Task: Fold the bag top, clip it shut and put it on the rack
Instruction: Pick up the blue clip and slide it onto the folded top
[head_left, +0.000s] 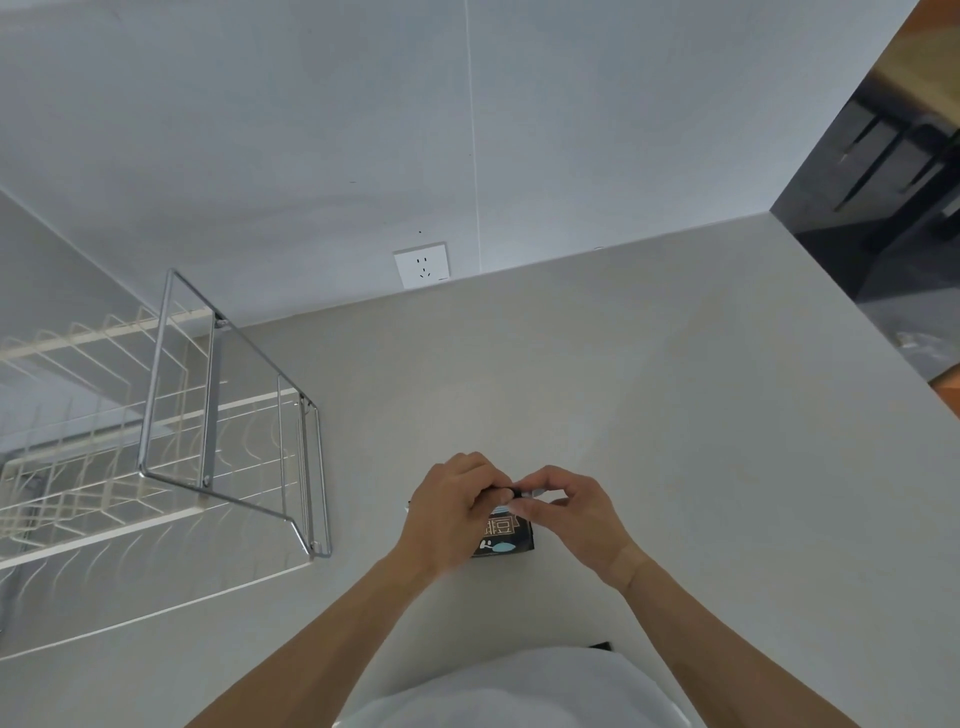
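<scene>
- A small black bag (506, 540) with pale printed characters and a light blue mark on its face sits on the tabletop (649, 405), near the person's body and between the two hands.
- Only the lower part of the bag shows; its upper edge is hidden behind the fingers.
- The left hand (449, 512) curls over the bag's left side and top, its fingers (483, 480) closed down on the top edge.
- The right hand (569, 506) meets it from the other side, thumb and forefinger pinching the same top edge.
- A small dark piece (511, 491) sits at the spot where the fingertips of both hands come together; whether it is a clip or part of the bag cannot be told.
- Both forearms are bare, and a white garment (519, 691) fills the bottom of the view.
- A wire dish rack (171, 431) with a chrome frame and cream-coloured grid shelves stands on the tabletop to the left, well apart from the bag.
- A white wall socket (422, 264) is set in the pale wall just above the tabletop's far edge.
</scene>
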